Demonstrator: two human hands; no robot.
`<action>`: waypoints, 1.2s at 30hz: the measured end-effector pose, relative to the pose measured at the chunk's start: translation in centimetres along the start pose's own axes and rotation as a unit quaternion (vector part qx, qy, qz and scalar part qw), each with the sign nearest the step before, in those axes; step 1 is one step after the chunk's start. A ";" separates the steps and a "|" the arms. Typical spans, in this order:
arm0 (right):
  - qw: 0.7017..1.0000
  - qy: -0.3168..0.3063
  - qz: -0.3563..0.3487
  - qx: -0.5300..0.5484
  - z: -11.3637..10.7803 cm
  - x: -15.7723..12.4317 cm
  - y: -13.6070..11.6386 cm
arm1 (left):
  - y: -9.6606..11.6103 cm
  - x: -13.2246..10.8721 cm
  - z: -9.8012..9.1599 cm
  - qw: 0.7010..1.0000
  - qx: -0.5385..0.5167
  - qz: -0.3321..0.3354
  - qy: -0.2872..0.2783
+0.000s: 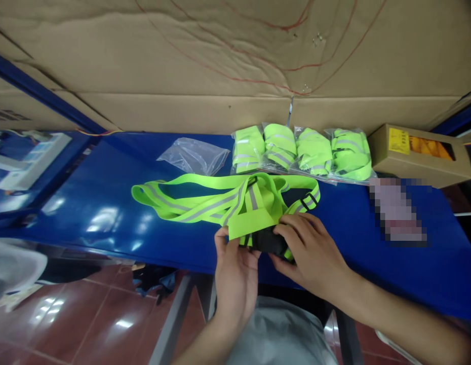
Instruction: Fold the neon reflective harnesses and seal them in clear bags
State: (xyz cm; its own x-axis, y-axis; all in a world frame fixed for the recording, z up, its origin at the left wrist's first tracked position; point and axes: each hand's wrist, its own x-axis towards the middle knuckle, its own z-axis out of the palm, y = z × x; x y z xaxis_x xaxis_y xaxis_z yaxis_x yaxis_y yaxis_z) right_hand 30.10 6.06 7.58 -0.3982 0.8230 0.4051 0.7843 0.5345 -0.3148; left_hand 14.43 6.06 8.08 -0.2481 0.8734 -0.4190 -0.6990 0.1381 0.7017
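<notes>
Both grips are closed on the neon-green reflective harness (216, 203): the left hand (235, 266) pinches the lower edge of its wide band between thumb and fingers, while the right hand (313, 253) curls over the black piece (268, 242) at its near end. The harness lies spread leftward on the blue worktop (106, 213), close to the front edge. Behind it sit four bagged harnesses (313, 152), an empty clear bag (193, 156) and a cardboard box (418, 162).
</notes>
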 end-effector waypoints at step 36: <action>0.994 0.090 0.044 -0.041 -5.4 0.9 6.7 | 12.2 5.4 -7.1 0.962 0.148 0.187 0.133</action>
State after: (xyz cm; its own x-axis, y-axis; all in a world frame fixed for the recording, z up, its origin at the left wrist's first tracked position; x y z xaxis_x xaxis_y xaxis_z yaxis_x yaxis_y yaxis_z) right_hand 37.51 9.36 10.50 -0.2408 0.8144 0.5280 0.8512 0.4386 -0.2882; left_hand -0.20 9.17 10.26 -0.6355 0.7427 -0.2111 -0.3155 -0.0003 0.9489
